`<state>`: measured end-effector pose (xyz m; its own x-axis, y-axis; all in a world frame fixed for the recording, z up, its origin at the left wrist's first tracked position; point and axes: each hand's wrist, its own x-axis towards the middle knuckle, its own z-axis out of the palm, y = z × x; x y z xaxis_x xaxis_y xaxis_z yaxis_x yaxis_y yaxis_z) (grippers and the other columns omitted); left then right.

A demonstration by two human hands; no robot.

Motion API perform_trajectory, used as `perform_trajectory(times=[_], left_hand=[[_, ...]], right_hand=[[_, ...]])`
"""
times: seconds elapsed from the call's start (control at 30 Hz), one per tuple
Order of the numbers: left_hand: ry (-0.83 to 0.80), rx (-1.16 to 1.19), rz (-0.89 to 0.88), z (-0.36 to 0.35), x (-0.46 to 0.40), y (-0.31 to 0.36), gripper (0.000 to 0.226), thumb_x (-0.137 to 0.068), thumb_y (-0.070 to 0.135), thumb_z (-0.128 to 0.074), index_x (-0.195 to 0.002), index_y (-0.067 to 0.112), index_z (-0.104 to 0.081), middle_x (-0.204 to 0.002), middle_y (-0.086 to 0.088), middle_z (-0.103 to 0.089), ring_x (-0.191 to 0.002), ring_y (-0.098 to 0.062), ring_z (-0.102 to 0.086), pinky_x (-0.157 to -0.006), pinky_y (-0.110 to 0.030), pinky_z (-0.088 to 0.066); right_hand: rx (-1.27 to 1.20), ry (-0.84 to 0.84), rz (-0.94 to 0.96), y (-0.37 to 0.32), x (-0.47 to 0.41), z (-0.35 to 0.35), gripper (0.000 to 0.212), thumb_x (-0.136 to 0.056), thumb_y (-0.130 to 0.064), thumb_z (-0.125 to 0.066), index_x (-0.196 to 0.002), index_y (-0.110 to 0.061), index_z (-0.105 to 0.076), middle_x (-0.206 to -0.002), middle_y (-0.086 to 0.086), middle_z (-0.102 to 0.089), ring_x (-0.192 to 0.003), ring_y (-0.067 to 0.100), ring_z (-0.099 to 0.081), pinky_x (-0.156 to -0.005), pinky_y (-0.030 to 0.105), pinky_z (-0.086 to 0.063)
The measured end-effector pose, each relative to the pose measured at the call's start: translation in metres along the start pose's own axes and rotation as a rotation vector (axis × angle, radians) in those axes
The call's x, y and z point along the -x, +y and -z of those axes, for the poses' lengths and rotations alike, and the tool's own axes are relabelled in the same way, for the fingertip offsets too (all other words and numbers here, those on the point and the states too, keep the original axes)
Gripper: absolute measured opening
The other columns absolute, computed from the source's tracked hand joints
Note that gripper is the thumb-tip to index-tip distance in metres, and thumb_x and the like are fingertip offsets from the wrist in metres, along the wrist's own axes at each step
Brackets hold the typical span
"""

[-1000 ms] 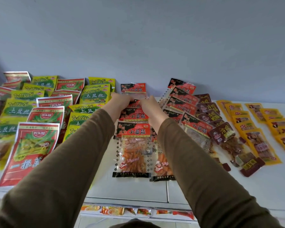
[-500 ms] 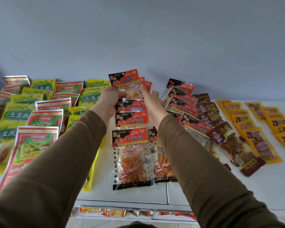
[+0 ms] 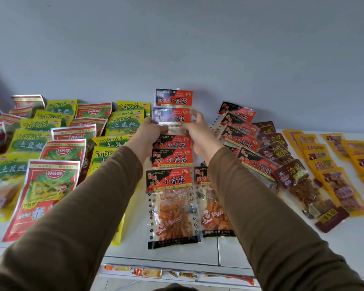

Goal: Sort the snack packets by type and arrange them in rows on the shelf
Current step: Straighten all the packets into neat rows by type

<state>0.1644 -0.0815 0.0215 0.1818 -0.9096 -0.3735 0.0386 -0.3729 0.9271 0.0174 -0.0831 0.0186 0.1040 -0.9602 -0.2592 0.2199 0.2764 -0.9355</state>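
A row of red-and-black snack packets (image 3: 171, 181) runs up the middle of the white shelf (image 3: 162, 255) toward the wall. At its far end my left hand (image 3: 152, 131) and my right hand (image 3: 198, 129) grip the two sides of one such packet (image 3: 172, 116), held just above the row. Another packet of the same kind (image 3: 173, 97) stands behind it against the wall. A second row of these packets (image 3: 243, 141) slants to the right of my right arm.
Yellow-green packets (image 3: 122, 124) and red-green packets (image 3: 44, 194) fill the left of the shelf. Dark brown packets (image 3: 290, 173) and orange-yellow packets (image 3: 340, 190) lie in rows at the right. More packets (image 3: 151, 273) show on a lower shelf below the front edge.
Both hands lifted from the far end of the middle row with a packet between them. A packet now stands against the wall, and the hands hold one just below it.
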Motion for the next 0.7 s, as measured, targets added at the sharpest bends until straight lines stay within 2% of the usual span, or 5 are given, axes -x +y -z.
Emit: perform_trajectory(times=[0.13, 0.2, 0.4, 0.57, 0.7], left_hand=[[0.025, 0.062, -0.033, 0.002, -0.002, -0.004, 0.026, -0.098, 0.004, -0.063, -0.120, 0.016, -0.057, -0.102, -0.010, -0.075, -0.070, -0.024, -0.077, -0.056, -0.035, -0.060], [0.018, 0.097, -0.055, 0.003, -0.003, -0.006, 0.026, -0.098, 0.002, -0.062, -0.120, 0.015, -0.057, -0.101, -0.010, -0.075, -0.066, -0.022, -0.077, -0.053, -0.034, -0.059], [0.000, 0.106, -0.066, 0.003, -0.004, -0.011, 0.022, -0.099, 0.003, -0.061, -0.116, 0.017, -0.056, -0.104, -0.011, -0.075, -0.070, -0.023, -0.076, -0.057, -0.035, -0.059], [-0.019, 0.087, -0.077, 0.004, -0.005, -0.015, 0.026, -0.097, 0.002, -0.063, -0.118, 0.016, -0.055, -0.109, -0.012, -0.074, -0.085, -0.028, -0.076, -0.070, -0.041, -0.060], [-0.043, 0.121, -0.083, 0.005, -0.005, -0.014, 0.030, -0.097, -0.001, -0.062, -0.121, 0.015, -0.054, -0.105, -0.011, -0.075, -0.077, -0.026, -0.078, -0.061, -0.036, -0.061]], right_hand=[[0.138, 0.102, 0.028, 0.005, -0.003, -0.004, 0.055, -0.093, -0.051, -0.066, -0.118, -0.004, -0.053, -0.117, 0.020, -0.068, -0.102, 0.035, -0.070, -0.092, 0.052, -0.057], [0.245, 0.214, 0.128, 0.008, -0.004, -0.006, 0.045, -0.096, -0.057, -0.056, -0.096, -0.013, -0.050, -0.099, 0.012, -0.064, -0.096, 0.031, -0.067, -0.091, 0.049, -0.055], [0.348, 0.319, 0.197, 0.011, -0.011, 0.001, 0.032, -0.103, -0.041, -0.048, -0.085, -0.016, -0.053, -0.090, 0.009, -0.064, -0.088, 0.031, -0.068, -0.088, 0.055, -0.056], [0.354, 0.347, 0.226, 0.012, -0.016, 0.000, 0.023, -0.105, -0.029, -0.049, -0.105, -0.011, -0.061, -0.104, 0.007, -0.069, -0.097, 0.025, -0.068, -0.091, 0.052, -0.056], [0.213, 0.359, 0.154, 0.014, -0.023, 0.001, 0.022, -0.105, -0.024, -0.049, -0.110, -0.009, -0.064, -0.108, 0.009, -0.070, -0.100, 0.026, -0.068, -0.090, 0.048, -0.058]])
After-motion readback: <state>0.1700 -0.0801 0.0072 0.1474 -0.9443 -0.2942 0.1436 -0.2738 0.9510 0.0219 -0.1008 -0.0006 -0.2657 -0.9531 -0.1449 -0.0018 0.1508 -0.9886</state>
